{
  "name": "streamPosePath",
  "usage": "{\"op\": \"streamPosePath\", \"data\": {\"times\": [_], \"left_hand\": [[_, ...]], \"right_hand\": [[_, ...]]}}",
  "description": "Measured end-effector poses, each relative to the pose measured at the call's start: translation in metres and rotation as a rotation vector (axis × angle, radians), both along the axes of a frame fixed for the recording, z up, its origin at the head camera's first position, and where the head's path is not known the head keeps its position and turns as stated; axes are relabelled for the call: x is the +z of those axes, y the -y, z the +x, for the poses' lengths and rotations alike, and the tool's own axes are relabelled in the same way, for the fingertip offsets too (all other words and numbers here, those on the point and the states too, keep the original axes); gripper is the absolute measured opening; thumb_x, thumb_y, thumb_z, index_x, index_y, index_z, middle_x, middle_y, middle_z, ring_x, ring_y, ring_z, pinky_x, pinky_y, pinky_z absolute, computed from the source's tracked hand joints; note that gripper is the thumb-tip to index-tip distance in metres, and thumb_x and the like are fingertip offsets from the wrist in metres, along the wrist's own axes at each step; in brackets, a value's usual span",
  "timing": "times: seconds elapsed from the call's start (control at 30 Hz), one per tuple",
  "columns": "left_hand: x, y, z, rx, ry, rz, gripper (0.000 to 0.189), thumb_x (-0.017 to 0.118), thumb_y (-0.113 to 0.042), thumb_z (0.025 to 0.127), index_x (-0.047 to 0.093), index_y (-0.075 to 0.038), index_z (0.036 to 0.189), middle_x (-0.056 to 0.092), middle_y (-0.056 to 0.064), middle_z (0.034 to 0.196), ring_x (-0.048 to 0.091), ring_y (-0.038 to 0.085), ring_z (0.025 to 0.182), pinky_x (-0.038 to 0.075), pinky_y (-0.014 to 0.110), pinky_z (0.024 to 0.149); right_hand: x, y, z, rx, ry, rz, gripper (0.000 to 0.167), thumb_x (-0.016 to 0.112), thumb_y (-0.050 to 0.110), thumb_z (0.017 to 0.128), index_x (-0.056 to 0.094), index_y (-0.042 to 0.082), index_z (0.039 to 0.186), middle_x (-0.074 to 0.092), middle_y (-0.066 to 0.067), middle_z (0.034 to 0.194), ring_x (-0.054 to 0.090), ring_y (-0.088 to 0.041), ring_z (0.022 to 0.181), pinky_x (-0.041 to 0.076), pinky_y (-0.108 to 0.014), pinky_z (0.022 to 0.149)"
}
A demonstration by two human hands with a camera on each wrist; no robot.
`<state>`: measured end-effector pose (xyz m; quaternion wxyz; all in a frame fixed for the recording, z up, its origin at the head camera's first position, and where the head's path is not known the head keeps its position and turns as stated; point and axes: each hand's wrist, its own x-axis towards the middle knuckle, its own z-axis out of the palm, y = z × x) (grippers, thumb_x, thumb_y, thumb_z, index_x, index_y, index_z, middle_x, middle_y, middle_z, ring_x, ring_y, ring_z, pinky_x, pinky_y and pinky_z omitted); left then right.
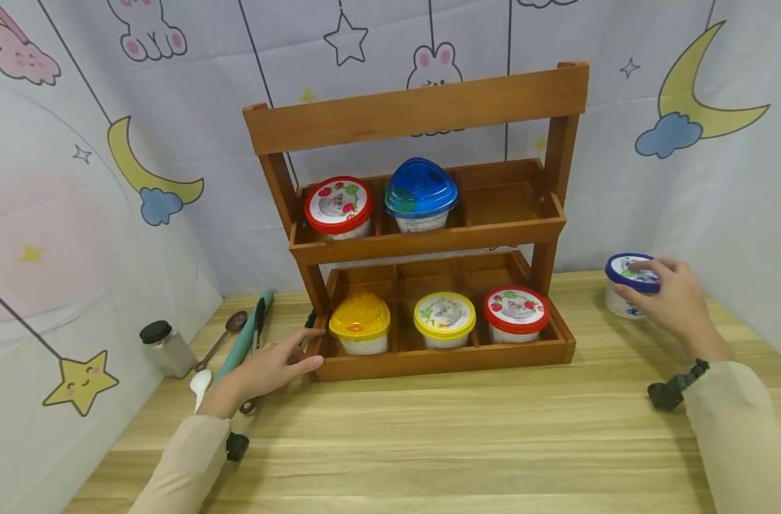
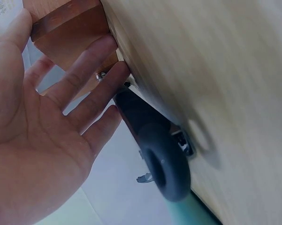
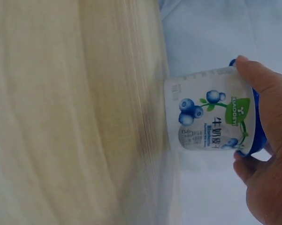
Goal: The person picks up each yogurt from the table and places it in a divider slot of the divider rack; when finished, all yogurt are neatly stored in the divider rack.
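Observation:
My right hand (image 1: 676, 303) grips a white tub with a blue lid (image 1: 631, 275) from above, thumb and fingers around the lid's rim. In the right wrist view the tub (image 3: 209, 112) shows blueberries on its side, its base right at the tabletop. My left hand (image 1: 271, 371) is at the left end of a two-tier wooden rack (image 1: 429, 360), with fairly straight fingers and nothing held. The left wrist view has its fingertips (image 2: 117, 70) against the rack's corner, close to a black-handled tool (image 2: 166, 164).
The rack's upper tier has a red-lidded tub (image 1: 339, 207) and a blue domed tub (image 1: 421, 194). Below stand a yellow domed tub (image 1: 360, 323), a yellow-lidded tub (image 1: 445, 319) and a red-lidded tub (image 1: 516, 314). Left lie a black-capped jar (image 1: 168, 348), a brown spoon (image 1: 235, 323) and a white spoon (image 1: 200, 383).

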<state>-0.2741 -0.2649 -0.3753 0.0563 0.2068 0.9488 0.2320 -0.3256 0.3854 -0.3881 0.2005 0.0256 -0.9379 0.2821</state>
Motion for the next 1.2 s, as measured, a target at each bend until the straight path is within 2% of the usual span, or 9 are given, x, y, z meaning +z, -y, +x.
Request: {"op": "streamPosePath", "data": {"times": [0.4, 0.73, 1.2], "left_hand": [[-0.002, -0.001, 0.001, 0.026, 0.016, 0.003, 0.061, 0.055, -0.053, 0.1, 0.039, -0.023, 0.151, 0.068, -0.002, 0.098, 0.063, 0.013, 0.08, 0.05, 0.037, 0.074], [-0.003, 0.0, -0.001, 0.033, 0.023, -0.001, 0.061, 0.054, -0.054, 0.1, 0.039, -0.025, 0.152, 0.069, -0.002, 0.101, 0.064, 0.012, 0.085, 0.052, 0.039, 0.076], [-0.003, 0.0, 0.001, 0.031, 0.011, -0.003, 0.061, 0.055, -0.054, 0.1, 0.04, -0.024, 0.151, 0.069, -0.002, 0.099, 0.063, 0.013, 0.084, 0.051, 0.039, 0.076]], "right_hand": [[0.004, 0.004, 0.001, -0.006, 0.032, 0.006, 0.064, 0.064, 0.046, 0.097, 0.05, -0.003, 0.135, 0.024, -0.044, 0.144, 0.026, -0.066, 0.128, 0.029, -0.08, 0.092], [0.009, 0.009, 0.0, 0.008, -0.011, 0.037, 0.061, 0.066, 0.046, 0.095, 0.054, -0.002, 0.131, 0.03, -0.043, 0.142, 0.028, -0.064, 0.127, 0.026, -0.077, 0.094], [0.021, 0.018, 0.0, 0.025, -0.018, 0.08, 0.063, 0.068, 0.048, 0.093, 0.054, 0.001, 0.132, 0.032, -0.043, 0.14, 0.031, -0.066, 0.122, 0.03, -0.078, 0.091]]}}
